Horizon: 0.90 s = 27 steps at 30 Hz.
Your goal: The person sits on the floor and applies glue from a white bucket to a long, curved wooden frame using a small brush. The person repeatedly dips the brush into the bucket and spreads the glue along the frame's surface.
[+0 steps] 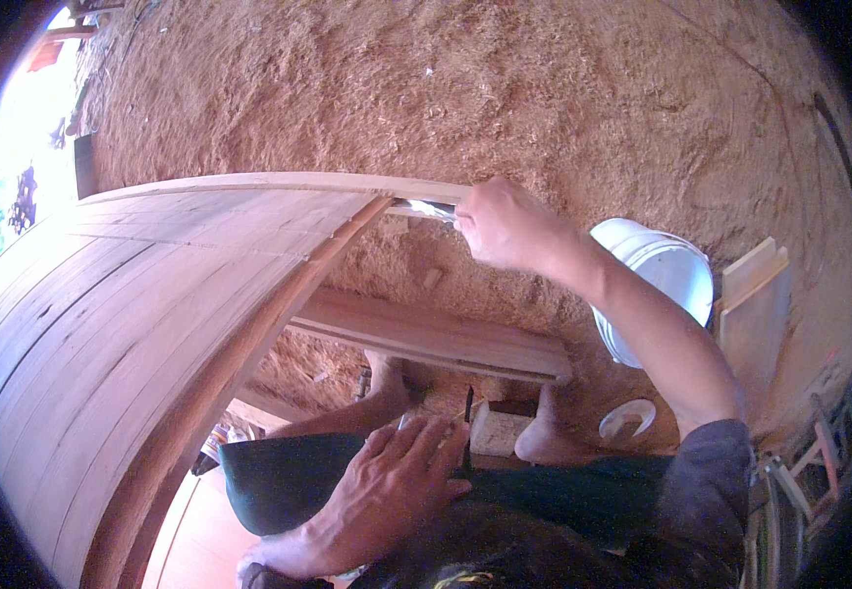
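Note:
My right hand [509, 224] is closed at the far end of a wooden panel. A flat, shiny metal blade [430, 208] sticks out of its fingers to the left, just under a thin wooden strip [279, 181]; the blade's handle is hidden in the fist. The panel [151, 285] is made of several joined planks, with a thick batten [249, 368] along its right edge. My left hand [387, 491] lies palm down over my lap, its fingers stretched out. Beside those fingertips stands a thin dark pointed stick [468, 417]; whether the hand touches it cannot be told.
A wooden plank [436, 334] lies across in front of my feet, with a pale block [501, 428] between them. At the right are a white bucket [657, 280], a round white lid [627, 419] and leaning boards [755, 304]. Sawdust-strewn earth [505, 88] spreads beyond the panel.

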### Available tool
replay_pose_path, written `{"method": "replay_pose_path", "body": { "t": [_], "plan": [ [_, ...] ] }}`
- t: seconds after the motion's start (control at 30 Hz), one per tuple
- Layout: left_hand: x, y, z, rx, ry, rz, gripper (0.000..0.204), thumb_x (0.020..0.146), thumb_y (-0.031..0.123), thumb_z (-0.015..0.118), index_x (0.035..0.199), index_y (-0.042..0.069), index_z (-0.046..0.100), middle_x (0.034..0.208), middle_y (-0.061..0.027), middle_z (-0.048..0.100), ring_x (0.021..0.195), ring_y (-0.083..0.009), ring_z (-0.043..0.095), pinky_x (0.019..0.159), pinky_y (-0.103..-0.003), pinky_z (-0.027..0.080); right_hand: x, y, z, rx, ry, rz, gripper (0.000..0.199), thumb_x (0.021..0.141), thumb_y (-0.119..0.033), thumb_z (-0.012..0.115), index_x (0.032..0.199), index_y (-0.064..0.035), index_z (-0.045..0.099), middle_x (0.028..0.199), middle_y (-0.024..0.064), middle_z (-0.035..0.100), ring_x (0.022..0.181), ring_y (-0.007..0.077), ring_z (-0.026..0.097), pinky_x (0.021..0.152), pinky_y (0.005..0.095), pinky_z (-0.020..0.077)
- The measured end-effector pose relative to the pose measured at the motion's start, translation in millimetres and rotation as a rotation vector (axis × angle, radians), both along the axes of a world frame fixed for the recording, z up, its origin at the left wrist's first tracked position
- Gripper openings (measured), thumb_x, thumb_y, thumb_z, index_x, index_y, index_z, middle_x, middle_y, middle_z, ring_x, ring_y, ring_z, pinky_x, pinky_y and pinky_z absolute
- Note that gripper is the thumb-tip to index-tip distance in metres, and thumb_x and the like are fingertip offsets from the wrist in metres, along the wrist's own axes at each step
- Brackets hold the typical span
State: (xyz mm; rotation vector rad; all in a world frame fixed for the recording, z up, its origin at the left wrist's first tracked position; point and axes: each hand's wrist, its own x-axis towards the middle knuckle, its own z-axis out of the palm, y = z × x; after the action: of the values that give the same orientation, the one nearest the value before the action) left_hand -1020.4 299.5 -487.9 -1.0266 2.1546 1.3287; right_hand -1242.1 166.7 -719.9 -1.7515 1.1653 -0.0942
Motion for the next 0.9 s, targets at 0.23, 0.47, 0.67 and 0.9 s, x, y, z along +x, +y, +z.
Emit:
{"method": "replay_pose_path", "body": {
  "t": [0.23,0.47,0.67,0.9],
  "plan": [
    [2.7,15.2,9.9,-0.058,-0.006,0.029,0.063,0.104,0.047,0.068,0.15,0.005,0.058,0.148,-0.0206,0.063,0.14,-0.0396,0.059,0.114,-0.051,0.05,-42.3,-27.9,46.2,0.572,-0.241,-0.211,0.029,0.11,-0.025,0.062,0.114,-0.0017,0.079,0.091,0.0062,0.08,0.07,0.0127,0.075,0.059,0.0329,0.059],
    [5.5,38.2,16.7,-0.082,-0.011,0.052,0.064,0.102,0.047,0.071,0.151,0.007,0.058,0.147,-0.0183,0.063,0.141,-0.0396,0.058,0.115,-0.05,0.049,-63.0,-1.1,61.9,0.014,-0.07,-0.127,0.028,0.106,-0.018,0.066,0.128,-0.0041,0.076,0.092,0.0081,0.077,0.072,0.016,0.069,0.071,0.0344,0.057],
    [10.6,65.4,22.5,-0.145,0.049,0.07,0.063,0.101,0.037,0.069,0.147,-0.003,0.056,0.144,-0.0213,0.061,0.138,-0.0367,0.058,0.112,-0.051,0.05,-38.9,27.1,62.3,-0.571,0.119,0.002,0.021,0.1,-0.005,0.065,0.118,-0.0034,0.076,0.094,0.0156,0.077,0.077,0.0288,0.075,0.076,0.0476,0.0625],
    [22.2,89.3,36.2,-0.214,0.107,0.048,0.063,0.101,0.036,0.068,0.148,-0.004,0.055,0.146,-0.024,0.06,0.139,-0.0383,0.057,0.113,-0.05,0.048,-2.0,54.5,53.4,-0.572,0.323,-0.002,0.019,0.099,0.001,0.061,0.112,0.0003,0.075,0.091,0.0188,0.068,0.085,0.0404,0.076,0.077,0.0525,0.063]
  ]
}}
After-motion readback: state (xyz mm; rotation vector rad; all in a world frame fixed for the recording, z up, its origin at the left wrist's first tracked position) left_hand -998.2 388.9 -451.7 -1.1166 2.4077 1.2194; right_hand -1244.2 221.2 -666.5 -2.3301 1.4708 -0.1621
